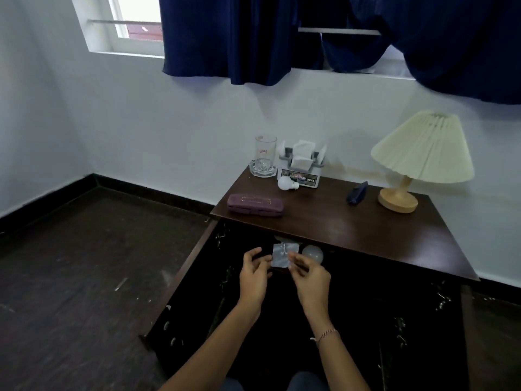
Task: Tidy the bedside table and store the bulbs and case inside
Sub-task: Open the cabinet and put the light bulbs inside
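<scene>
The dark wooden bedside table (352, 227) has its drawer (366, 320) pulled open towards me. Over the drawer, my left hand (253, 275) and my right hand (311, 280) pinch the two sides of a small silvery packet (283, 255). A white bulb (313, 253) lies in the drawer just behind the packet. On the tabletop lie another white bulb (287, 183) and a purple case (255, 205) near the left front edge.
On the table's back stand a glass (265, 158) on a glass dish, a tissue holder (303, 165) and a cream lamp (417, 162); a dark blue object (356, 193) lies beside the lamp. Dark floor (84, 263) lies to the left, blue curtains above.
</scene>
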Available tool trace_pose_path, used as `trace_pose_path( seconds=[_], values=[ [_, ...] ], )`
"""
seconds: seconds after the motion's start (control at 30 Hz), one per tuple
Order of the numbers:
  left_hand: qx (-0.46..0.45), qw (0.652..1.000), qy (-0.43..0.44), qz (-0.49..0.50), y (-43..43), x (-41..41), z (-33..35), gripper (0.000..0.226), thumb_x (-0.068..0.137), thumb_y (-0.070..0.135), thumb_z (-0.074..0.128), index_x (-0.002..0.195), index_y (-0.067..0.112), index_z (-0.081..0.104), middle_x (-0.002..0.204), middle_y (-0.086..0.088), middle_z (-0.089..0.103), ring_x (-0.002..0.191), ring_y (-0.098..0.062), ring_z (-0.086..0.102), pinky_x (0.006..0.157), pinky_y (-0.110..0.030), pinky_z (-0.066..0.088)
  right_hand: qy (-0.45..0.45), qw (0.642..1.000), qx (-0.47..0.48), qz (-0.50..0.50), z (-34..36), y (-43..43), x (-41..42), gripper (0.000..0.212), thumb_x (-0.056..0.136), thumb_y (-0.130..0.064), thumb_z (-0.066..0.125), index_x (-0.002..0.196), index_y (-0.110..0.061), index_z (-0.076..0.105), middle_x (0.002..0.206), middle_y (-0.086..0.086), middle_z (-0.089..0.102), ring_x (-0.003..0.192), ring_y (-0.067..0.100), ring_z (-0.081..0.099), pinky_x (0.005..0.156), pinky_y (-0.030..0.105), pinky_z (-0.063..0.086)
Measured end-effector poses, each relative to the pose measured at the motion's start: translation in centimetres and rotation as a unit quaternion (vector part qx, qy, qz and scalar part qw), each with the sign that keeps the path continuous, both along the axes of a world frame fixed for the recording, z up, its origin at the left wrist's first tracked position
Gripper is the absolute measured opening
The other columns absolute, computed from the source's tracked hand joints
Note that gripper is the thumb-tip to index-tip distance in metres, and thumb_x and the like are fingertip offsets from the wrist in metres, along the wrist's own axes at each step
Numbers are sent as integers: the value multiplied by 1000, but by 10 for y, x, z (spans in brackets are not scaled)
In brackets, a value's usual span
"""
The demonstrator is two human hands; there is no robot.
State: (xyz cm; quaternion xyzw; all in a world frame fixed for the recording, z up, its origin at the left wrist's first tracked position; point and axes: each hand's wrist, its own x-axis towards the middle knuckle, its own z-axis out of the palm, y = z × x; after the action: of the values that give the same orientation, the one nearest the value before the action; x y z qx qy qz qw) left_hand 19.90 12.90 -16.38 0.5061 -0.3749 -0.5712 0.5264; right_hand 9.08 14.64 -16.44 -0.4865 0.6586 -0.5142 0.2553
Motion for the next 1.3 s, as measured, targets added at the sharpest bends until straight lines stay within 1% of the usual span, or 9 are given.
trace_pose_path(
  seconds=[0.1, 0.33, 0.43, 0.53, 0.73, 0.97, 1.13, 1.23, 1.3],
  values=[
    [20, 1000, -10, 5, -6, 1, -16, 25, 93, 6, 44, 113, 20, 47, 104, -3, 63, 101, -16, 61, 91, -33, 49, -12, 999, 33, -2, -20, -6, 1, 28, 80, 7, 61, 103, -7, 67, 97, 0, 66, 82, -1, 61, 68, -5, 42],
    [84, 996, -40, -3, -41, -19, -54, 29, 88, 1, 47, 113, 16, 48, 109, -8, 62, 103, -23, 59, 93, -36, 47, 14, 992, 124, 4, -62, -52, -10, 28, 81, 6, 59, 102, -10, 67, 102, 3, 69, 90, 7, 62, 75, 2, 46],
    [97, 993, -62, 5, -64, -27, -64, 27, 88, 1, 47, 111, 15, 49, 109, -7, 59, 101, -21, 55, 86, -29, 41, 44, 988, 146, 17, -74, -72, -14, 28, 81, 5, 56, 101, -10, 68, 95, -2, 66, 87, 6, 60, 66, -6, 39],
    [98, 992, -81, 9, -84, -31, -73, 23, 90, 2, 46, 109, 14, 49, 107, -7, 58, 98, -20, 54, 84, -28, 38, 79, 985, 150, 26, -83, -89, -17, 25, 80, 5, 53, 93, -9, 70, 87, -5, 65, 84, 5, 60, 63, -2, 38],
    [99, 990, -102, 20, -112, -36, -84, 20, 90, 1, 47, 105, 13, 52, 109, -11, 61, 100, -23, 56, 88, -30, 42, 103, 983, 143, 45, -92, -112, -17, 32, 79, 3, 53, 100, -13, 70, 109, 2, 70, 101, 11, 62, 92, 21, 46],
    [94, 988, -117, -25, -121, -33, -88, 39, 87, -6, 40, 121, 9, 52, 120, -13, 60, 114, -27, 55, 102, -38, 42, 92, 982, 151, 67, -100, -112, -18, 41, 78, 5, 53, 114, -13, 64, 123, 3, 63, 117, 14, 55, 100, 12, 32],
    [86, 992, -79, -37, -113, -32, -80, 53, 81, -16, 35, 127, 7, 49, 127, -14, 57, 114, -23, 53, 104, -36, 39, 110, 976, 150, 116, -109, -103, -26, 47, 83, 10, 47, 124, -10, 55, 132, 11, 53, 125, 28, 47, 80, -12, 24],
    [79, 992, -83, -45, -102, -30, -71, 57, 81, -20, 31, 131, 2, 45, 133, -16, 52, 120, -23, 49, 108, -36, 35, 136, 975, 129, 120, -105, -98, -23, 45, 83, 10, 48, 122, -11, 56, 133, 14, 51, 124, 29, 47, 82, -9, 28],
    [76, 991, -102, -52, -93, -27, -64, 56, 82, -20, 31, 133, 0, 42, 137, -17, 49, 128, -27, 45, 110, -36, 32, 121, 981, 119, 89, -99, -95, -19, 42, 84, 6, 48, 112, -23, 61, 135, 9, 51, 124, 23, 49, 99, 7, 36]
  ],
)
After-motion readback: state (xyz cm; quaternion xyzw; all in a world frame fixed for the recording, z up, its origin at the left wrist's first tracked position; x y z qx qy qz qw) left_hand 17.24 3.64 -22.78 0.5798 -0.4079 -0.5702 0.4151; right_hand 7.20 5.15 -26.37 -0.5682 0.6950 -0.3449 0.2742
